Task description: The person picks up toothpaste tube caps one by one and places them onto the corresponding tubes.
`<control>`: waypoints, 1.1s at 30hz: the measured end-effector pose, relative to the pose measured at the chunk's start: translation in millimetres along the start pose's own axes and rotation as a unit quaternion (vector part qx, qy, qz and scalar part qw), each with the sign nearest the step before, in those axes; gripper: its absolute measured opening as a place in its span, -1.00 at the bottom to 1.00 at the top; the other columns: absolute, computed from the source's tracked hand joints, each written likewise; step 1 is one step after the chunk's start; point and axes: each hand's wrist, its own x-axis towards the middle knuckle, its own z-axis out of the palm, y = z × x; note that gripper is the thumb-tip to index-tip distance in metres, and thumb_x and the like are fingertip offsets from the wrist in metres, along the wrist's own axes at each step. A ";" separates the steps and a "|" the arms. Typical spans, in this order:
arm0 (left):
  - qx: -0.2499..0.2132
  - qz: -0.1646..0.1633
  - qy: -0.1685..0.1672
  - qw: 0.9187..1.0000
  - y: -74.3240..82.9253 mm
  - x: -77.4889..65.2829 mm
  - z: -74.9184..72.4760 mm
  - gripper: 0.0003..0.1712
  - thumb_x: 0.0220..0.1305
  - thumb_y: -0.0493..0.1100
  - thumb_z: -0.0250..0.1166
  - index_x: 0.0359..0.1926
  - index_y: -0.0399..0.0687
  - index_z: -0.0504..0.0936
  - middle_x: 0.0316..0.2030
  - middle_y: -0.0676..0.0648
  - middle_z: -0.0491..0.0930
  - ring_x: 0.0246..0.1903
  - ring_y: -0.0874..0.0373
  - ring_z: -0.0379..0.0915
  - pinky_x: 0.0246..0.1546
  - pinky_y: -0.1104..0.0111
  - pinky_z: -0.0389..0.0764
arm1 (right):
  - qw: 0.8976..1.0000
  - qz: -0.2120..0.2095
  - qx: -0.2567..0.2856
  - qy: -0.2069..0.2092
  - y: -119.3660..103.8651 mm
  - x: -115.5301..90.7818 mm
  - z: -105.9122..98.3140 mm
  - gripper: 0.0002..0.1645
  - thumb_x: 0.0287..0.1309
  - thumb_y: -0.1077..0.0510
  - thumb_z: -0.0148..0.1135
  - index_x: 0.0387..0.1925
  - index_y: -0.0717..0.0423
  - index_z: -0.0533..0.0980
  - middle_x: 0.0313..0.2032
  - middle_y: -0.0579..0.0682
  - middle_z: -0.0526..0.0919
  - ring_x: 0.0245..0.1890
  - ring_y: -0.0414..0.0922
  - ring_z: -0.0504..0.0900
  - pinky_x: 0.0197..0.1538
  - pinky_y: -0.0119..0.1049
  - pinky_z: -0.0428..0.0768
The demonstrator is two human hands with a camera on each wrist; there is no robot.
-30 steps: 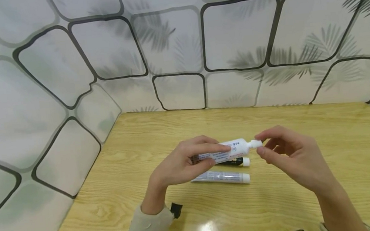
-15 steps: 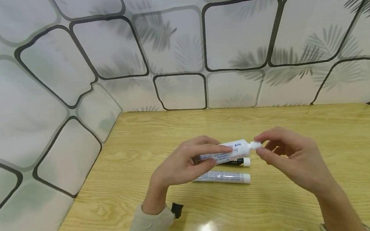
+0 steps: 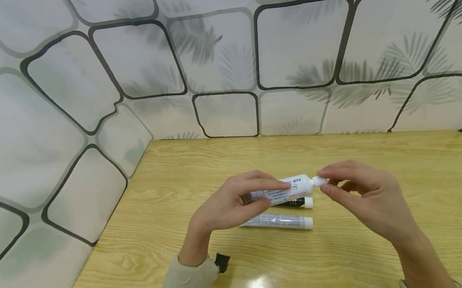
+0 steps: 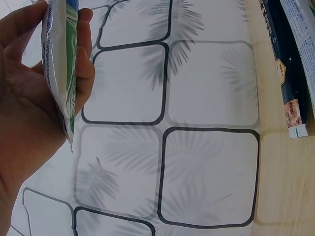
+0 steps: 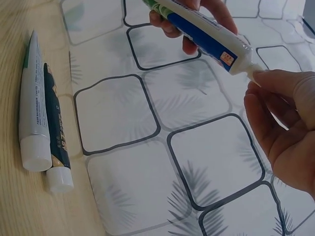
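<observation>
In the head view my left hand (image 3: 224, 206) grips a white toothpaste tube (image 3: 299, 185) between thumb and fingers. The tube lies nearly level above the table, its nozzle end pointing right. My right hand (image 3: 371, 197) pinches the small white cap (image 3: 319, 181) at that end with thumb and index finger. The right wrist view shows the tube's blue and green side (image 5: 204, 37) and the thumb (image 5: 278, 81) over the cap. Seen by the left wrist camera, the tube's flat tail (image 4: 64, 93) runs down along the palm; the cap end is out of frame there.
Below the held tube, a black tube (image 3: 297, 202) with a white cap and a silver-white tube (image 3: 280, 221) lie side by side on the wooden table (image 3: 140, 245). A patterned wall (image 3: 224, 114) rises behind the table, another at its left.
The right thumb and index finger have turned slightly on the cap, the index finger now lower. The left hand and tube have hardly moved.
</observation>
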 end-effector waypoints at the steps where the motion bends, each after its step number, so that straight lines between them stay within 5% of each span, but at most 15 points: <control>1: -0.003 0.000 0.000 1.000 -0.4 0.0 -0.1 -0.64 0.39 -0.37 0.19 0.18 -0.24 0.59 0.05 -0.10 0.58 -0.34 0.24 0.37 -0.40 0.42 0.46 | 1.000 -0.007 -0.014 0.001 0.8 -0.1 0.3 -0.59 -0.13 0.69 0.33 -0.18 0.43 0.66 -0.19 0.07 0.73 -0.25 -0.22 0.67 -0.29 -0.54 0.58; 6: -0.026 0.000 0.000 1.000 -2.5 -0.4 -1.0 -0.64 0.38 -0.39 0.20 0.17 -0.27 0.58 0.02 -0.12 0.59 -0.36 0.22 0.36 -0.41 0.41 0.45 | 0.994 -0.060 -0.093 0.006 3.5 1.2 1.6 -0.78 0.06 0.34 0.45 -0.20 0.35 0.71 -0.19 0.06 0.75 -0.17 -0.24 0.68 -0.22 -0.58 0.58; 9: -0.041 -0.002 0.000 0.999 -3.7 -0.7 -1.2 -0.64 0.37 -0.40 0.21 0.17 -0.28 0.58 0.00 -0.12 0.59 -0.36 0.21 0.36 -0.41 0.40 0.45 | 0.990 -0.098 -0.100 0.011 3.3 3.8 2.9 -0.67 0.15 0.11 0.42 -0.24 0.37 0.71 -0.20 0.03 0.76 -0.15 -0.26 0.67 -0.16 -0.58 0.56; 17: -0.118 -0.022 -0.012 0.993 -7.4 -2.1 1.1 -0.61 0.37 -0.44 0.17 0.20 -0.40 0.52 -0.02 -0.23 0.57 -0.28 0.16 0.41 -0.31 0.35 0.51 | 0.981 -0.159 -0.102 0.032 0.1 9.8 8.5 -0.64 0.18 0.05 0.40 -0.31 0.35 0.73 -0.27 0.01 0.78 -0.10 -0.23 0.63 0.00 -0.49 0.51; 23: -0.125 -0.035 -0.022 0.991 -10.9 -5.0 0.6 -0.61 0.40 -0.39 0.18 0.22 -0.39 0.51 -0.09 -0.21 0.57 -0.34 0.19 0.38 -0.38 0.39 0.45 | 0.975 -0.192 -0.113 0.022 -0.7 12.3 8.8 -0.67 0.22 0.07 0.37 -0.31 0.34 0.73 -0.31 0.04 0.77 -0.06 -0.21 0.62 0.02 -0.51 0.50; 33: -0.175 -0.072 -0.045 0.981 -17.4 -5.3 1.9 -0.55 0.47 -0.28 0.13 0.29 -0.40 0.42 -0.07 -0.27 0.53 -0.27 0.20 0.40 -0.26 0.38 0.47 | 0.928 -0.317 -0.183 0.064 4.4 17.4 17.4 -0.71 0.31 0.18 0.27 -0.38 0.35 0.72 -0.42 0.12 0.76 -0.19 -0.09 0.68 0.06 -0.49 0.54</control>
